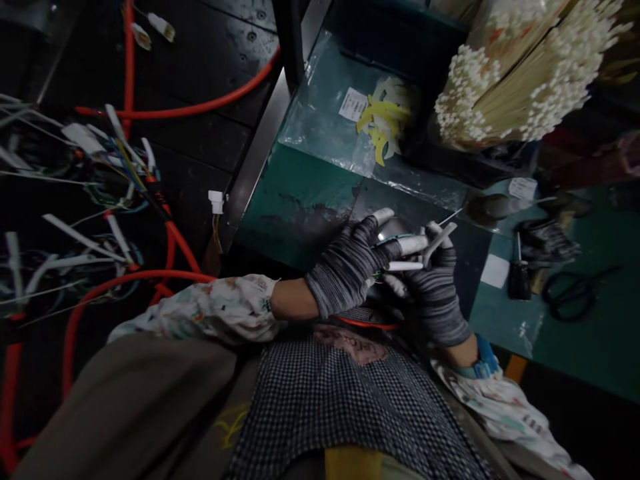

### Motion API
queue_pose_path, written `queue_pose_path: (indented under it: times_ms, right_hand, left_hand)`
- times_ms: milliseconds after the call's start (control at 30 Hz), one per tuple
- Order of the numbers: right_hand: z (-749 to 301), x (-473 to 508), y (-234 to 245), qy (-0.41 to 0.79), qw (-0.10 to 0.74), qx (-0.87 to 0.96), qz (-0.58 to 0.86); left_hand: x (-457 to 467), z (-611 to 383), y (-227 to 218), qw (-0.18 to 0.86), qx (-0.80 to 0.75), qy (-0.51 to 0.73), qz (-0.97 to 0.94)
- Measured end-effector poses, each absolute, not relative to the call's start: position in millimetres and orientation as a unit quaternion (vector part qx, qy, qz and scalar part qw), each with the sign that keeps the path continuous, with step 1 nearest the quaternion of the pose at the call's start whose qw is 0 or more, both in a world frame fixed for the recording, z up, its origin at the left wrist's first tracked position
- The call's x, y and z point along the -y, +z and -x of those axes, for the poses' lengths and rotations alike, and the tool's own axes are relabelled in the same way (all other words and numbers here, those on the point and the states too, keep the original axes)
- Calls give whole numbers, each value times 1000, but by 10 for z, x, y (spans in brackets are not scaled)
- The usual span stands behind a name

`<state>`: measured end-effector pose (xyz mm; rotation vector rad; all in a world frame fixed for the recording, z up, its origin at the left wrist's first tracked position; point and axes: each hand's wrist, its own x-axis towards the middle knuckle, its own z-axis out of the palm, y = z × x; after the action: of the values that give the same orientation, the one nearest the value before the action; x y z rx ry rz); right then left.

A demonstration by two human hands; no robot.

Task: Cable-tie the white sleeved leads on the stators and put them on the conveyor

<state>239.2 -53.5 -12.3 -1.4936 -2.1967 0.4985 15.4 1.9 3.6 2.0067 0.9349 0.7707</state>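
My left hand (345, 270), in a grey striped glove with white fingertips, pinches thin wires with white sleeves (404, 266) in front of my body. Close beside it, my gloved right hand (437, 287) has its fingers closed around the same bunch. A flat white sleeve (441, 243) slants up from the right fingers. The exact ends of the wires are partly hidden by the fingers. An orange cable (367, 325) runs below the hands, across the checked apron (350, 393).
Orange cables (200, 107) with white-sleeved wire ends lie on the left. On the green table (295, 200) are a plastic bag with yellow pieces (383, 120), bundled white-tipped sticks (520, 80), scissors (570, 293) and a black-handled tool (519, 280). A white connector (216, 201) sits by the metal edge.
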Motion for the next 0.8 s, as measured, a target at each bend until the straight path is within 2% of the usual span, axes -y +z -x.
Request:
queue_pose_path:
  times_ms: [167,233,333,400,500,600,667,733,800]
  right_hand:
    - [-2192,525,-109,200,303,712,601]
    - [-2167,463,-113,206,296,712,602]
    - [-2206,202,-100,211,237,769,555]
    - [-2217,-53,-79,271,214,782,519]
    - [-2137,-427,-52,365,234,754,493]
    - [-1994,-668,-80,396,273,728,489]
    - [-1919,-740,-147,405,298,720,479]
    - [-1885,-762,-241,385,317,731,466]
    - [-1909,-756,-322,335,343,757,445]
  left_hand:
    - [-55,-144,-14,389,-363,321,-783]
    - [-111,-95,-39,407,-363,323,-774]
    - [-304,53,-102,428,-350,318,-770]
    - [-517,187,-153,430,-334,313,-778]
    - [-880,387,-197,459,-304,295,-781]
    - [-1094,539,-170,493,-307,252,-774]
    - [-1080,589,-107,407,-382,245,-793]
    - [-956,578,-4,243,-463,232,-820]
    - [-782,506,131,123,-462,154,-865]
